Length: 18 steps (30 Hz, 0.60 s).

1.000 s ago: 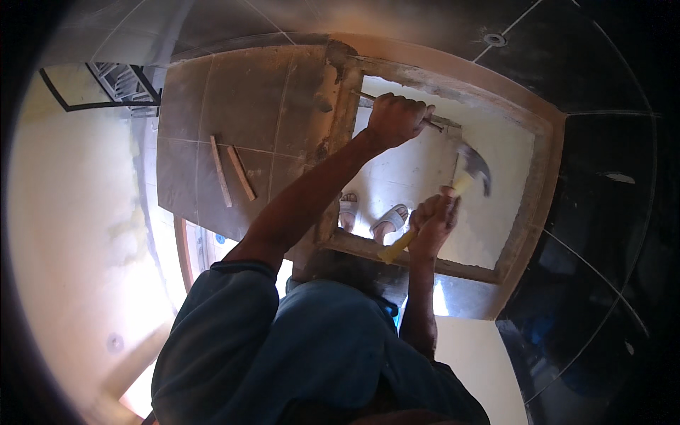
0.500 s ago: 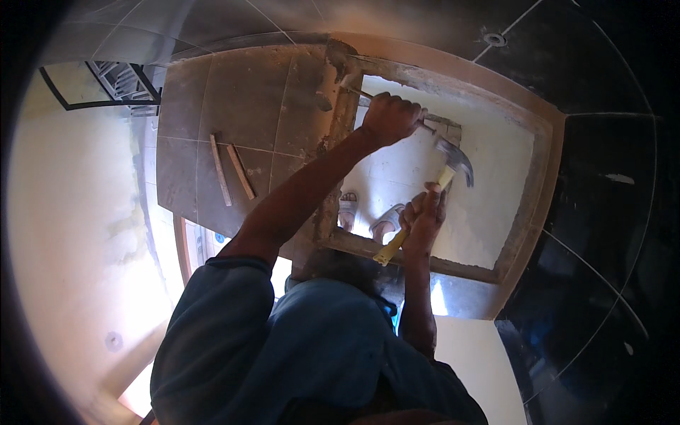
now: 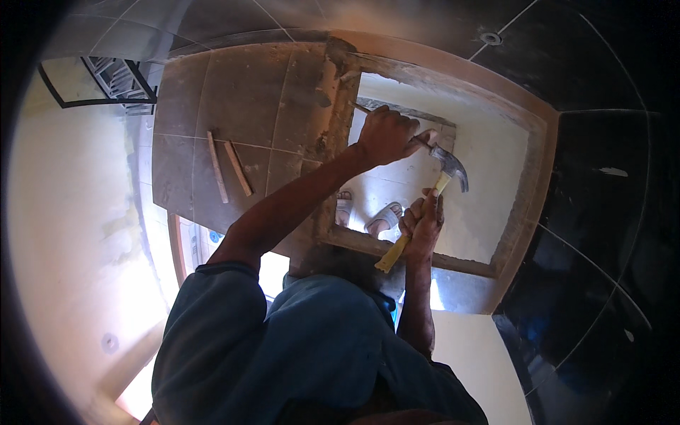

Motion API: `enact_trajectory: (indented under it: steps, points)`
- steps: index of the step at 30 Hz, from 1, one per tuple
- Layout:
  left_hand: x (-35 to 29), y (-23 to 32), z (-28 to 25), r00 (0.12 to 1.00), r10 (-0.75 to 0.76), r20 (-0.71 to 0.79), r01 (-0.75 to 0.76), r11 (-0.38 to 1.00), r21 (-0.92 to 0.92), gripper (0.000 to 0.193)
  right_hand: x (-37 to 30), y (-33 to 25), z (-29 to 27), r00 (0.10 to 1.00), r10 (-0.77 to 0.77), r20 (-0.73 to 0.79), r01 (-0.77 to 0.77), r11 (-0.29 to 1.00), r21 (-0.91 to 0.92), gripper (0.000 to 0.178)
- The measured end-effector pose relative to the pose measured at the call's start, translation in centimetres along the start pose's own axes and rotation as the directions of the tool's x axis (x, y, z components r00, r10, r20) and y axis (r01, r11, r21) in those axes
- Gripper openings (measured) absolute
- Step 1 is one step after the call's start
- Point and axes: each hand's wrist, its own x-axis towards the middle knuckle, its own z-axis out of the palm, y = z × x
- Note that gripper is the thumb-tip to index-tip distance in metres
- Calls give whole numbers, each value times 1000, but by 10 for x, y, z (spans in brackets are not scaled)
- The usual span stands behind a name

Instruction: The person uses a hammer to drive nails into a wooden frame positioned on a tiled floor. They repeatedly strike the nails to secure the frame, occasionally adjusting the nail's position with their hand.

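Observation:
My left hand (image 3: 388,134) is wrapped round a thin metal chisel (image 3: 361,108), whose far end reaches the rough left edge of a rectangular cutout (image 3: 345,131) in the tiled counter. Gripped in my right hand (image 3: 423,225) is a claw hammer (image 3: 449,166) with a yellow handle. The hammer's head is at the chisel's near end, close to my left fingers; they look to be touching. Both hands are over the cutout, and the hammer's handle butt sticks out below my right hand.
Two narrow brown strips (image 3: 237,168) lie on the grey tiled counter (image 3: 234,92) to the left. Through the cutout, sandaled feet (image 3: 384,219) show on the pale floor below. Black tiled wall (image 3: 602,184) borders the right side; a metal ladder-like frame (image 3: 126,81) is at far left.
The chisel and my left hand have shifted slightly down, its far end now lower along the cutout's left edge. The hammer head, blurred before, is now sharp and a little lower left.

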Motion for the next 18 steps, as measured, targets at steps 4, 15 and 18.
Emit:
enact_trajectory:
  steps: [4,15,18]
  points:
    - [12,-3,-3,996,-47,-70,42,996,-79,51,-11,-10,-1,1000,-8,-1,8,999,-41,34]
    - [17,-9,-5,997,-11,-76,6,998,-66,38,-14,3,-3,966,-254,-35,255,967,10,27]
    - [19,-19,-6,991,-116,-73,108,988,-107,34,-27,-12,14,983,-184,8,183,973,-142,26]
